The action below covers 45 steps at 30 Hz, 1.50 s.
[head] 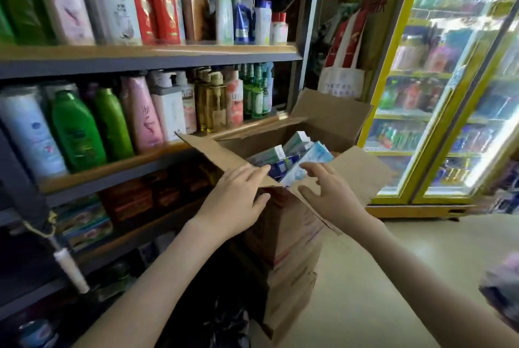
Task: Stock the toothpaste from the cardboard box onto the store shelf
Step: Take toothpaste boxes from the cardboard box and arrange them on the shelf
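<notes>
Closest to me, the left hand (238, 196) lay on the near-left flap (213, 151) of the cardboard box (286, 229), fingers fairly straight and pressing it outward, gripping nothing. The right hand (331, 196) hovered just over the box mouth, fingers spread and loosely bent, empty, its fingertips almost at the cartons.

The toothpaste (300, 151) was all inside the box, a jumble of pale blue and white cartons leaning at different angles.

To my eye the sensible thing was to keep that flap pinned back so the mouth stayed wide. Then take the topmost leaning carton by its long sides rather than dig under the pile.

Beyond, the store shelf (140, 155) stood close on the left, its middle tier crowded with bottles (75, 128). The lower tier of boxed goods (84, 224) looked the likelier home. A lit drinks cooler (438, 95) stood farther off.
</notes>
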Tool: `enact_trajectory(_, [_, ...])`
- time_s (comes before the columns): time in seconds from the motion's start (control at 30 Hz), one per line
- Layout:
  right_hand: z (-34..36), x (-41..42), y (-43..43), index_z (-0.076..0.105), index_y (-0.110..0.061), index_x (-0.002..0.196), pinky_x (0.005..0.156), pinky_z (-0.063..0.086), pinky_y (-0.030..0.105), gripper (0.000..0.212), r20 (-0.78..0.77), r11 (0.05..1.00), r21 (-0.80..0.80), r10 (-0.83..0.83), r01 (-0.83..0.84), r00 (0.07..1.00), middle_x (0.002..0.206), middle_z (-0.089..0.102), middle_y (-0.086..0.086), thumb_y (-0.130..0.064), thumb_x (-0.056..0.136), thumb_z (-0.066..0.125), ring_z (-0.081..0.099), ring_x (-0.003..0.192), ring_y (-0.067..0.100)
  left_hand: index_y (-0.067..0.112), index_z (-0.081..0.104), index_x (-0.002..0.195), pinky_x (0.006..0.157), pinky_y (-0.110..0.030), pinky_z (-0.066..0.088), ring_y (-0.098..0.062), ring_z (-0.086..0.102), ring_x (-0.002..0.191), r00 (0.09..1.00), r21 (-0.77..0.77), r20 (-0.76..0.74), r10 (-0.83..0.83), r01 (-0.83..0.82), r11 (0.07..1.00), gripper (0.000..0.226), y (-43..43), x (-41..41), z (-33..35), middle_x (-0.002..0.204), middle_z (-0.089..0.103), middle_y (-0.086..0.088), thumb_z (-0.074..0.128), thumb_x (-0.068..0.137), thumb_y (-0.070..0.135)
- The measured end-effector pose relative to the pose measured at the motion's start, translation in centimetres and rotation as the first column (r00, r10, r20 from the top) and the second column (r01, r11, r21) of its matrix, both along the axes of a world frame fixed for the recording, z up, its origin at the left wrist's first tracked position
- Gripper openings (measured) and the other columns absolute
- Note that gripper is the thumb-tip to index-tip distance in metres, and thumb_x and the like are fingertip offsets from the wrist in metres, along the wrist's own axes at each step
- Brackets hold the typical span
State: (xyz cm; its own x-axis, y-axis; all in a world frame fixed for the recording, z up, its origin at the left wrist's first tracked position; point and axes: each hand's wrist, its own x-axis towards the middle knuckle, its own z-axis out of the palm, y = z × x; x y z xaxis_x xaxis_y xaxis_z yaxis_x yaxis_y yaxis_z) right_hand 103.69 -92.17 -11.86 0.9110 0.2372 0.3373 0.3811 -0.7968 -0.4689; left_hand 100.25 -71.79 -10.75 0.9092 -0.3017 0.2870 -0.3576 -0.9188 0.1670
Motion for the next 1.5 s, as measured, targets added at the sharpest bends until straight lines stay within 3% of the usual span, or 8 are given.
enact_trajectory(0.27, [-0.8, 17.5, -9.2, 0.039, -0.013, 0.140, 0.098, 0.038, 0.033, 0.061, -0.168, 0.993, 0.060, -0.089, 0.100, 0.982, 0.136, 0.048, 0.010, -0.032, 0.088, 0.065, 0.045, 0.123, 0.024, 0.031, 0.004, 0.154, 0.082, -0.036, 0.050, -0.027, 0.054, 0.111, 0.942, 0.174, -0.227, 0.248, -0.211, 0.962, 0.066, -5.7, 9.4, -1.6, 0.133, 0.049, -0.003, 0.036, 0.100, 0.050])
enact_trajectory(0.57, [-4.7, 27.0, -9.2, 0.054, -0.016, 0.126, 0.108, 0.026, 0.044, 0.052, -0.222, 0.943, -0.288, 0.100, -0.163, 0.970, 0.143, 0.042, 0.004, -0.054, 0.091, 0.051, 0.034, 0.130, 0.027, 0.019, 0.061, 0.120, 0.075, -0.033, 0.045, -0.029, 0.059, 0.097, 0.768, 0.153, -0.056, 0.638, -0.625, 0.766, 0.037, -8.6, 14.5, -7.3, 0.106, 0.059, -0.006, 0.049, 0.095, 0.045])
enact_trajectory(0.67, [-5.5, 27.8, -9.0, 0.053, -0.018, 0.123, 0.109, 0.021, 0.045, 0.046, -0.235, 0.945, -0.231, 0.179, -0.233, 0.956, 0.137, 0.049, 0.003, -0.053, 0.093, 0.048, 0.036, 0.129, 0.024, 0.023, 0.074, 0.090, 0.071, -0.035, 0.039, -0.026, 0.059, 0.082, 0.827, 0.154, 0.076, 0.557, -0.561, 0.813, 0.030, -9.1, 15.2, -8.9, 0.087, 0.061, -0.003, 0.051, 0.085, 0.041])
enact_trajectory(0.87, [-6.1, 27.7, -9.4, 0.049, -0.019, 0.126, 0.116, 0.003, 0.042, 0.040, -0.153, 0.935, -0.035, 0.344, -0.352, 0.927, 0.131, 0.050, 0.000, -0.045, 0.095, 0.049, 0.032, 0.132, 0.017, 0.032, 0.051, 0.137, 0.102, -0.034, 0.018, -0.013, 0.029, 0.137, 0.833, 0.150, -0.133, 0.537, -0.519, 0.842, 0.042, -9.0, 16.6, -9.2, 0.141, 0.047, 0.010, 0.034, 0.100, 0.044])
enact_trajectory(0.97, [-4.0, 26.9, -9.6, 0.049, -0.025, 0.115, 0.103, 0.041, 0.046, 0.025, -0.245, 0.893, 0.305, 0.410, -0.332, 0.878, 0.116, 0.058, -0.004, -0.039, 0.094, 0.053, 0.048, 0.114, 0.010, 0.029, 0.047, 0.139, 0.104, -0.033, 0.024, -0.015, 0.037, 0.133, 0.789, -0.073, -0.200, 0.581, -0.604, 0.794, 0.042, -8.9, 17.0, -8.5, 0.139, 0.051, 0.007, 0.043, 0.099, 0.041])
enact_trajectory(1.1, [0.1, 26.7, -11.0, 0.049, -0.020, 0.109, 0.064, 0.059, 0.028, 0.017, -0.276, 0.678, 0.725, 0.442, -0.117, 0.854, 0.099, 0.065, 0.005, -0.031, 0.096, 0.053, 0.070, 0.079, 0.010, 0.019, 0.048, 0.137, 0.097, -0.023, 0.036, -0.011, 0.052, 0.120, 0.768, -0.682, -0.298, 0.566, -0.586, 0.437, 0.039, -8.9, 17.1, -7.4, 0.128, 0.056, 0.005, 0.046, 0.100, 0.034])
enact_trajectory(1.3, [0.9, 26.6, -11.5, 0.039, -0.012, 0.127, 0.045, 0.052, 0.023, 0.036, -0.307, 0.406, 0.908, 0.482, 0.102, 0.821, 0.098, 0.062, 0.010, -0.028, 0.098, 0.053, 0.066, 0.061, 0.006, 0.013, 0.048, 0.129, 0.097, -0.037, 0.050, -0.017, 0.063, 0.102, 0.862, -0.906, -0.417, 0.289, -0.367, -0.213, 0.047, -11.9, 17.8, -3.7, 0.121, 0.062, -0.007, 0.030, 0.102, 0.046])
enact_trajectory(1.5, [-1.0, 23.7, -8.9, 0.036, -0.022, 0.106, 0.066, 0.059, 0.039, 0.019, -0.316, 0.493, 0.864, 0.371, 0.103, 0.873, 0.098, 0.061, 0.010, -0.031, 0.098, 0.051, 0.067, 0.079, 0.020, 0.019, 0.052, 0.100, 0.082, -0.036, 0.054, -0.014, 0.066, 0.076, 0.827, -0.904, -0.425, 0.367, -0.373, -0.207, 0.040, -13.0, 17.9, -3.0, 0.081, 0.067, -0.002, 0.030, 0.101, 0.052])
